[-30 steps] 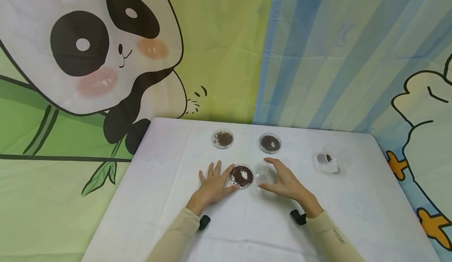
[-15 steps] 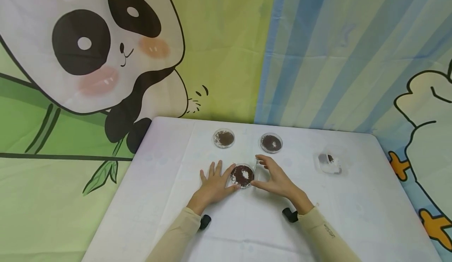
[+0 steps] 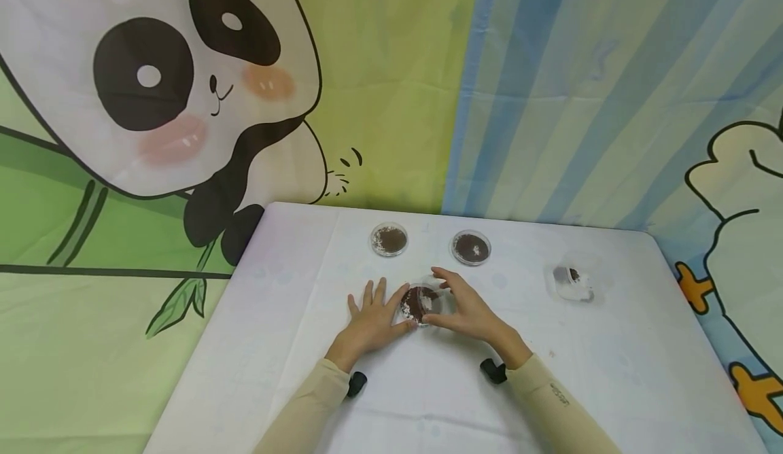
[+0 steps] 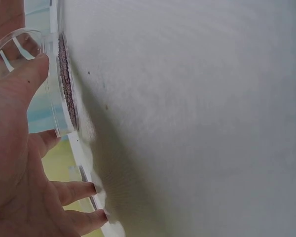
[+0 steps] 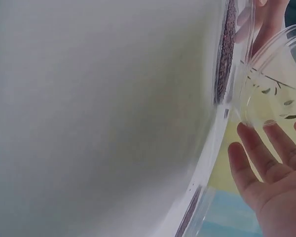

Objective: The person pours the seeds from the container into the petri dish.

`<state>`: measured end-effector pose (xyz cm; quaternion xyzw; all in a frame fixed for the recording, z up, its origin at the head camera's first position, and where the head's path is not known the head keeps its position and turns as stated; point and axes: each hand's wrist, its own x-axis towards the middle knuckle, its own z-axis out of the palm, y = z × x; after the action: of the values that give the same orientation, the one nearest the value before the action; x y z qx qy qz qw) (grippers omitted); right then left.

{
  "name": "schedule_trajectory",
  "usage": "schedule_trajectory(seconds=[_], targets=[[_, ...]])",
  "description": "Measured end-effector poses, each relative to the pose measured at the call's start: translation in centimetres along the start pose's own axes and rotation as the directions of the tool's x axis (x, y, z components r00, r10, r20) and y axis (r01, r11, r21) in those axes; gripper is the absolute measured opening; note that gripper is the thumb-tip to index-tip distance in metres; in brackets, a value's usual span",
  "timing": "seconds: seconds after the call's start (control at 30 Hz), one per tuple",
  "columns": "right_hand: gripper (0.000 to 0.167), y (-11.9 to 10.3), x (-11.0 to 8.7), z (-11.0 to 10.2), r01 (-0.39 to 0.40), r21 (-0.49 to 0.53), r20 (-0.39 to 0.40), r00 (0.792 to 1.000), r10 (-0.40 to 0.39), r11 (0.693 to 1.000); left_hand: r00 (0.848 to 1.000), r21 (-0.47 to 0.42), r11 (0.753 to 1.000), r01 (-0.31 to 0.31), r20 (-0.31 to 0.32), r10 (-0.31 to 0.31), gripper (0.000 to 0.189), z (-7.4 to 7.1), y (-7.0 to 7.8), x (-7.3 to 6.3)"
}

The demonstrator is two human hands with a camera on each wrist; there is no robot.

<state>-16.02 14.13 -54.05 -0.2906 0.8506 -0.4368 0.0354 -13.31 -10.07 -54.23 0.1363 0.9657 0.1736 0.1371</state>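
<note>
A clear petri dish (image 3: 411,303) of dark brown, soil-like grains with a white patch sits on the table. My left hand (image 3: 372,321) holds it at the left, thumb and index finger at its rim and the other fingers spread. In my right hand (image 3: 467,308), a clear lid (image 5: 252,79) is gripped by the edge between thumb and fingertips. The lid tilts over the dish's right part. Its raised rim shows in the left wrist view above the dish wall (image 4: 65,84).
Two more petri dishes with brown grains stand farther back, one at left (image 3: 389,240) and one at right (image 3: 471,248). A clear plastic container (image 3: 571,285) with a little brown material lies to the right on the white-covered table (image 3: 642,345). Printed cloth hangs behind.
My right hand has moved left with the lid, from beside the dish to over its right part. The left hand has stayed at the dish.
</note>
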Motion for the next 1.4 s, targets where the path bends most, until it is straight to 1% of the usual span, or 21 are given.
schedule_trajectory(seconds=[0.13,0.27,0.43,0.57,0.77,0.97,1.17,1.4], targets=[[0.098,-0.3,0.3,0.3,-0.006,-0.035,0.008,1.000,0.007,0.999,1.000,0.001,1.000,0.000,-0.003,0.000,0.083,0.1,0.0,0.0],[0.098,-0.3,0.6,0.6,0.004,-0.112,0.003,1.000,-0.004,0.994,1.000,0.013,1.000,0.000,-0.004,0.000,0.085,0.2,-0.1,0.0],[0.101,-0.5,0.9,1.0,-0.014,-0.214,-0.021,1.000,0.010,0.977,1.000,0.015,1.000,0.001,-0.007,0.000,0.088,0.1,-0.1,0.0],[0.101,-0.7,1.2,1.3,-0.035,-0.300,-0.019,0.999,0.031,0.953,1.000,-0.004,1.000,-0.006,-0.011,0.006,0.089,-0.1,0.0,-0.1],[0.101,-1.2,1.5,1.6,-0.017,-0.383,-0.011,1.000,0.013,0.923,1.000,0.008,1.000,-0.006,-0.001,0.006,0.094,0.0,-0.1,-0.2],[0.104,-1.4,1.9,2.2,-0.015,-0.472,0.032,0.999,0.034,0.881,1.000,0.015,1.000,-0.010,0.013,0.010,0.100,0.0,-0.2,-0.1],[0.103,-1.5,1.9,2.5,0.010,-0.520,0.054,0.998,0.021,0.854,1.000,0.024,1.000,-0.017,0.015,0.016,0.102,0.0,-0.2,-0.2],[0.101,-1.5,2.0,2.6,0.025,-0.537,0.063,0.998,0.010,0.843,1.000,0.021,1.000,-0.018,0.008,0.018,0.102,0.1,-0.3,-0.1]])
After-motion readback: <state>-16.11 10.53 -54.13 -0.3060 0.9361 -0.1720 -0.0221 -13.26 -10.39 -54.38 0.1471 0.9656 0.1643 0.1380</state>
